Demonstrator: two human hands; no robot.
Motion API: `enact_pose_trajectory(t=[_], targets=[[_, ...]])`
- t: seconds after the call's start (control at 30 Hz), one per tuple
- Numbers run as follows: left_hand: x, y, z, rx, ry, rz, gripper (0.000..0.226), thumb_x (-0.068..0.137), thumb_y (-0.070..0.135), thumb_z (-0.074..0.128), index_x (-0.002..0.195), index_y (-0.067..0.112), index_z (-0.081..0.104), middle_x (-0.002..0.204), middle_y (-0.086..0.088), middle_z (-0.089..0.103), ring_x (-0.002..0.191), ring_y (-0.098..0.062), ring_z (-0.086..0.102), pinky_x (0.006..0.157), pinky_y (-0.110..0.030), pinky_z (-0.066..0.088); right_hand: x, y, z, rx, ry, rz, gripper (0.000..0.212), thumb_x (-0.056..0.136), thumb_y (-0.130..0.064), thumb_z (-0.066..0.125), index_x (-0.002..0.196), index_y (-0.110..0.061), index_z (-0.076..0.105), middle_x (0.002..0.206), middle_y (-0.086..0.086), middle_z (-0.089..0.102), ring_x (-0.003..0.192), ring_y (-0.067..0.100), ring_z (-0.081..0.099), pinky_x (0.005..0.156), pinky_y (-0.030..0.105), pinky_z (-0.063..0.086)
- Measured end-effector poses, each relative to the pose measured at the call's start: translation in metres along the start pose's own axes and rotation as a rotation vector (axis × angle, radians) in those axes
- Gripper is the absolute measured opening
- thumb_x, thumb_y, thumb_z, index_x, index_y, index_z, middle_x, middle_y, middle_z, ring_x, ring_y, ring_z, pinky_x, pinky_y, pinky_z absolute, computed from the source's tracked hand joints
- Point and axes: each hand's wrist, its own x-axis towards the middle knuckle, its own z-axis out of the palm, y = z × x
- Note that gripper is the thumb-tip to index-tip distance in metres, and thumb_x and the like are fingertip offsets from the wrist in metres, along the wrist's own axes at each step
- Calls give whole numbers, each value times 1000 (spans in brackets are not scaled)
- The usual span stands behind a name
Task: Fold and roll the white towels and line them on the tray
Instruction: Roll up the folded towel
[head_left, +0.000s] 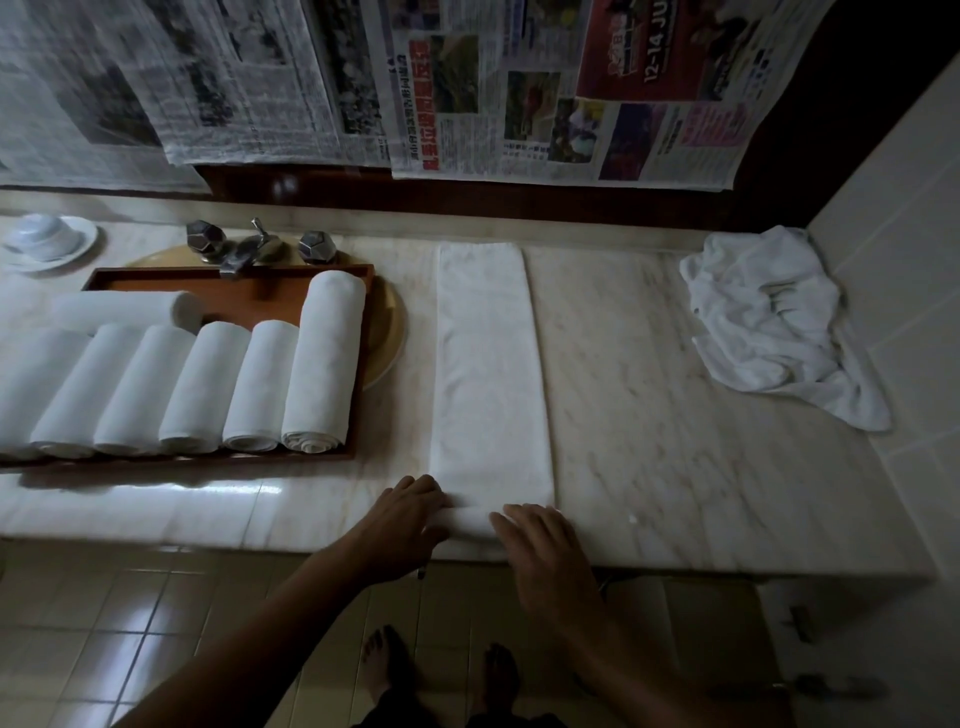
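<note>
A white towel (485, 364) lies folded into a long strip on the marble counter, running from the back wall to the front edge. Its near end is turned into a small roll (470, 522). My left hand (402, 525) rests on the roll's left end and my right hand (540, 551) on its right end, fingers fairly straight. To the left, a brown wooden tray (363, 364) carries several rolled white towels (322, 364) side by side, with one more roll (124, 310) lying crosswise behind them.
A heap of loose white towels (774, 322) sits at the counter's back right by the tiled wall. A metal tap (244, 249) with two handles stands behind the tray. A white cup on a saucer (47, 241) is far left. Newspapers hang above.
</note>
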Motion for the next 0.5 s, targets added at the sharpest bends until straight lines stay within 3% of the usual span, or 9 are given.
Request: enact_pose_trajectory(t=[0.1, 0.17, 0.3, 0.4, 0.5], targets=[[3, 1, -8, -39, -45, -37, 41, 99, 44, 58, 136, 28, 60, 113, 14, 47, 100, -8, 42, 87, -27, 38, 11, 9, -1, 50, -27, 15, 49, 81, 0, 54, 126, -13, 69, 120, 3, 68, 108, 24, 62, 93, 39, 55], [2, 5, -13, -27, -46, -63, 43, 100, 45, 56, 139, 27, 58, 120, 10, 51, 106, -10, 46, 92, -30, 39, 20, 14, -6, 82, -78, 34, 53, 75, 2, 66, 125, -16, 68, 117, -1, 68, 105, 22, 62, 88, 36, 55], [-5, 27, -6, 209, 163, -21, 53, 97, 45, 58, 145, 23, 47, 140, -1, 52, 123, -20, 51, 105, -40, 43, 39, 15, -23, 142, -217, 127, 41, 94, -9, 63, 133, -23, 62, 126, -5, 63, 115, 19, 55, 93, 34, 49], [-11, 51, 20, 274, 222, 45, 61, 87, 33, 73, 141, 18, 50, 139, -5, 57, 125, -23, 56, 108, -45, 47, 54, 17, -29, 179, -334, 214, 36, 97, -16, 62, 132, -27, 62, 126, -5, 63, 117, 17, 52, 95, 35, 47], [-13, 63, 42, 327, 222, 43, 81, 69, 13, 76, 146, 8, 50, 145, -12, 53, 135, -32, 52, 115, -50, 38, 66, 24, -35, 266, -393, 283, 30, 97, -19, 60, 125, -27, 69, 120, -3, 67, 113, 19, 59, 95, 35, 50]])
